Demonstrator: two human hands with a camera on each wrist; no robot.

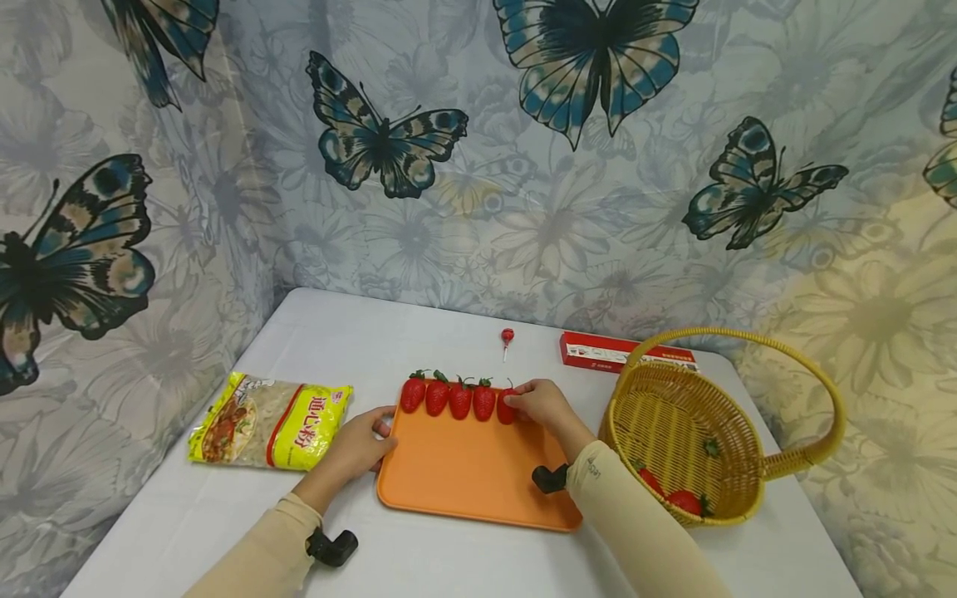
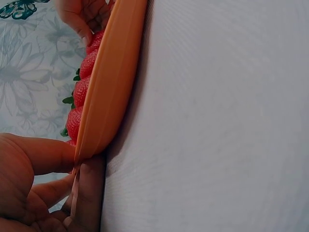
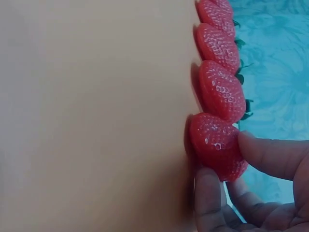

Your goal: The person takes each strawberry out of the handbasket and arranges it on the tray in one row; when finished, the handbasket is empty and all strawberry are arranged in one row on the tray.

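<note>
Several red strawberries [image 1: 459, 401] with green leafy tops stand side by side in a row along the far edge of an orange tray [image 1: 471, 469]. At the right end of that row, my right hand [image 1: 549, 409] pinches a strawberry [image 3: 218, 147] between thumb and fingers; it sits on the tray beside its neighbour. My left hand [image 1: 360, 442] grips the tray's left rim, thumb above and fingers below, as the left wrist view shows. A yellow woven basket [image 1: 748, 415] with a tall handle stands to the right and holds a few more strawberries [image 1: 684, 501].
Left of the tray lies a yellow plastic bag of pasta [image 1: 262, 422]. A red lollipop [image 1: 507, 335] and a long red box [image 1: 598, 352] lie at the back of the white table [image 1: 389, 332]. Butterfly-patterned cloth [image 1: 553, 224] hangs behind.
</note>
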